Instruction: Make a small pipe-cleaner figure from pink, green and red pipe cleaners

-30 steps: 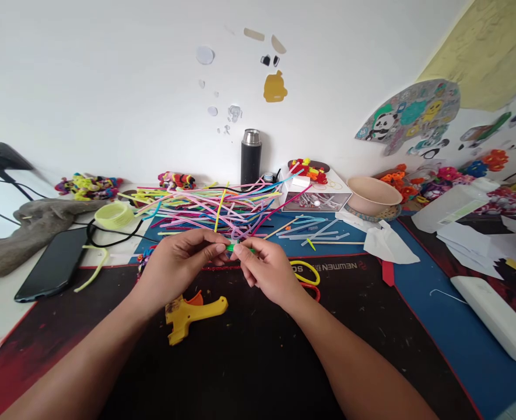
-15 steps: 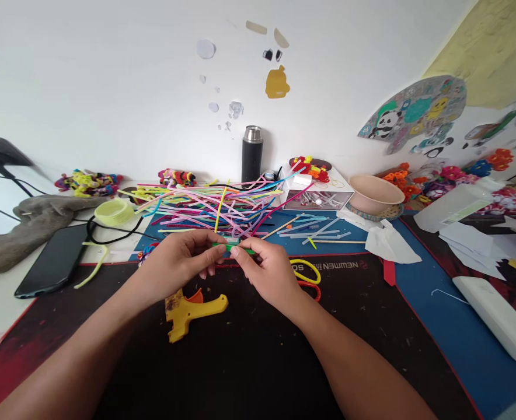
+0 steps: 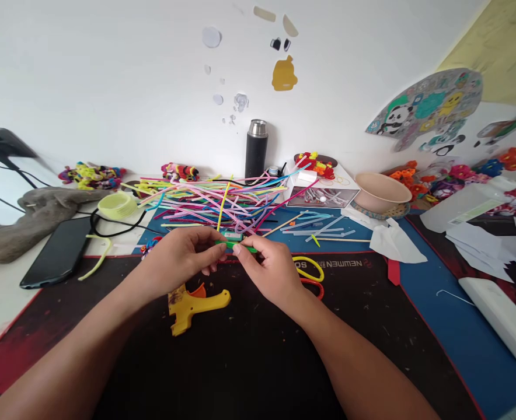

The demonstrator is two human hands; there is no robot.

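Observation:
A short length of green pipe cleaner (image 3: 230, 245) stretches between my two hands, above the far part of the black mat. My left hand (image 3: 188, 256) pinches its left end between thumb and fingertips. At its right end, my right hand (image 3: 269, 265) grips it the same way; fingers cover both ends. Below my left hand lies a yellow hot glue gun (image 3: 201, 306) with an orange trigger. Scissors (image 3: 309, 269) with yellow and orange handles lie partly behind my right hand. Just beyond my fingers is a big loose pile of coloured pipe cleaners (image 3: 205, 201).
At the wall stand a black thermos (image 3: 257, 151) and a white box (image 3: 323, 192). Glue sticks (image 3: 323, 224) lie right of the pile, near a beige bowl (image 3: 381, 192) and a crumpled tissue (image 3: 398, 242). A phone (image 3: 55, 254) and a yellow-green coil (image 3: 117, 204) are left.
The camera view has shifted slightly, so the background sits a little further right and higher. Both hands keep their pinch on the green pipe cleaner, with hardly any visible movement.

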